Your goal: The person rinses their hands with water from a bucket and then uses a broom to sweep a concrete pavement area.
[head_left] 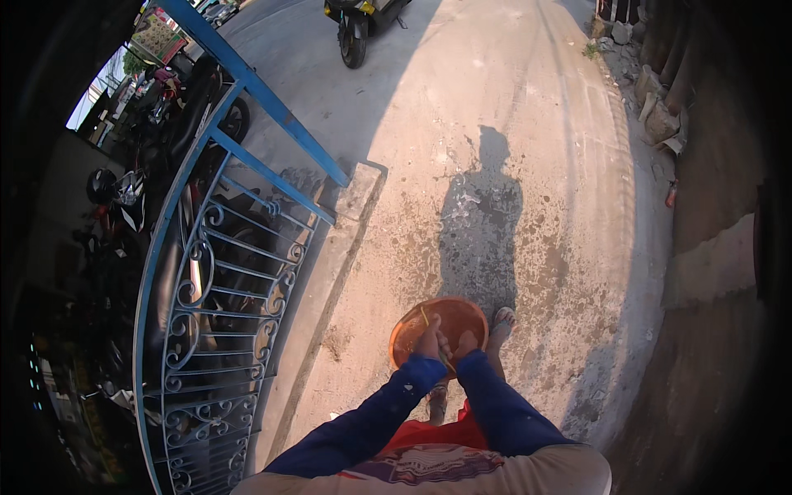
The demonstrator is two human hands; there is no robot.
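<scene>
An orange-brown round basin (474, 310) is in front of my legs, with both my hands over its inside. My left hand (430, 341) is closed around a thin yellowish stick-like thing (425, 314), which shows above and below the fingers. Beside it, my right hand (467, 341) reaches down into the basin, its fingers hidden from view. Whether the basin holds water I cannot make out. Dark blue sleeves cover both forearms. A sandalled foot (502, 317) shows just right of the basin's rim.
On the left stands a blue metal gate (239, 289) with scrollwork, and motorcycles (124, 190) are parked behind it. A low concrete kerb (355, 198) runs along the gate. Wet patches mark the pavement (569, 247) ahead. A scooter (355, 37) stands farther off; rubble (656, 115) lines the right wall.
</scene>
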